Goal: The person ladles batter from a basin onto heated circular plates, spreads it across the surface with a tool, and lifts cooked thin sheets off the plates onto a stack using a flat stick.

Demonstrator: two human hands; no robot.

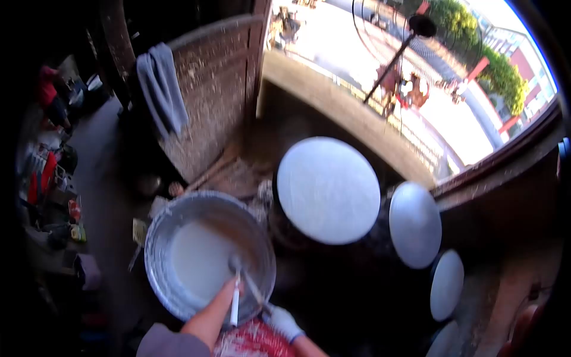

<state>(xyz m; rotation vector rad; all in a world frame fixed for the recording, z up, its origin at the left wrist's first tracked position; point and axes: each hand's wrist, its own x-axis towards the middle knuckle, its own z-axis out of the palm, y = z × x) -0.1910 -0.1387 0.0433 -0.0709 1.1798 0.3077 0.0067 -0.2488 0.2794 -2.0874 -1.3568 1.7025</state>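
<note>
Fingers of the gloved right hand (282, 322) were closed round the near end of a long-handled ladle (255, 290), its rounded head reaching the milky liquid (196, 256); the hold so far back on the shaft probably let the glove hang clear of the wet. Over the near side of the pot, the bare left hand (228, 291) had its fingers drawn in narrow, apparently round a white stick (234, 309), though the exact placing of the fingertips could not be told. Stick and ladle came together close to the ladle's head, but whether they touched was unclear.

The large metal pot (158, 262) holding the liquid stood directly before the person, presumably so that both hands could reach in across its near rim, and its deep, pale-smeared wall seemed suited to catching splashes. To its right, a broad pale disc (328, 190) and further discs (415, 225) lay in a curve, perhaps to put them all within reach of one standing place. A grey towel (160, 89) hung over a wooden panel (217, 95) beyond the pot, likely to be off the floor yet handy
</note>
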